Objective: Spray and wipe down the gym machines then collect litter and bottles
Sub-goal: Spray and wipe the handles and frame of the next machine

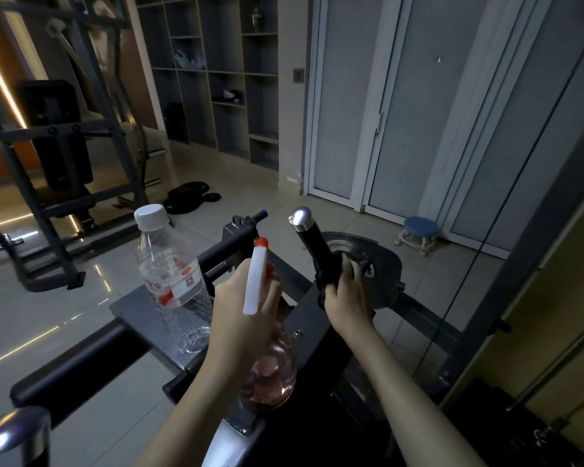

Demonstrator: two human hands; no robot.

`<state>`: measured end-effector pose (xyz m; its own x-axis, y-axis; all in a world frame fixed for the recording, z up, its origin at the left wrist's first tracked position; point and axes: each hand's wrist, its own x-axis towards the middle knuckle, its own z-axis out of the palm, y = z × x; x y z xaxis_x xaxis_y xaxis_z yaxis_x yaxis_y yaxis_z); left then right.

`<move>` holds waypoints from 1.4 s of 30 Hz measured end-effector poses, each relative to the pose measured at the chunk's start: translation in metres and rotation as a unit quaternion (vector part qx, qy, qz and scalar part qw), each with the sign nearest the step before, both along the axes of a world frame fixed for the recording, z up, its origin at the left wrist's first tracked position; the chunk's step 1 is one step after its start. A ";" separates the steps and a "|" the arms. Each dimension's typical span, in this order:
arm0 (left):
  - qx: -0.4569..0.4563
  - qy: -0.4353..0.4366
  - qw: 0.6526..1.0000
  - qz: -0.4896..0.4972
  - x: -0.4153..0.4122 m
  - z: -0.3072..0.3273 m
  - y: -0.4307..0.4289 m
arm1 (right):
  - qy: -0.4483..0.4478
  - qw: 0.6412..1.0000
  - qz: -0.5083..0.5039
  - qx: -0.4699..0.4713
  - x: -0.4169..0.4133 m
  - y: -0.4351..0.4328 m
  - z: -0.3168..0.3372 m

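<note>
My left hand (240,308) grips a spray bottle (273,369) with pink liquid; its white head and red nozzle (258,264) point up and away. My right hand (346,298) is curled round the lower end of the machine's black, chrome-capped handle (309,235), with what looks like a dark cloth (326,276) wadded under the fingers. A clear plastic water bottle (169,274) with a white cap stands upright on the machine's grey plate (132,308), just left of my left hand.
A grey disc-shaped machine part (383,264) lies behind the handle. Another machine frame (64,183) stands at the left, with weight plates (189,193) on the floor beyond. A blue stool (418,232) sits by the doors, and open shelves (216,72) line the back wall.
</note>
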<state>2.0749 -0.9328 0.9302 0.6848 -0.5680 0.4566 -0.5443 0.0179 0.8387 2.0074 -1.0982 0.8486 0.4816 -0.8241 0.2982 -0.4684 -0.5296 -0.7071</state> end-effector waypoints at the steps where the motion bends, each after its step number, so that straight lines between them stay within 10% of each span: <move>1: 0.000 -0.002 1.000 -0.001 0.000 -0.001 0.000 | -0.024 0.999 0.017 0.034 0.002 0.004 0.003; 11: -0.011 0.007 1.000 -0.006 0.000 -0.003 -0.003 | 0.032 0.997 -0.017 -0.065 0.003 -0.013 -0.017; 23: -0.016 0.024 1.000 -0.009 -0.003 0.001 0.001 | 0.170 0.981 0.057 0.073 -0.017 -0.035 0.015; 30: 0.003 -0.013 1.000 -0.017 0.000 -0.003 -0.002 | -0.145 0.975 0.073 0.154 -0.008 -0.024 0.099; 42: -0.010 -0.024 0.999 -0.046 0.000 -0.003 -0.006 | -0.189 0.959 0.049 0.204 0.015 -0.018 0.059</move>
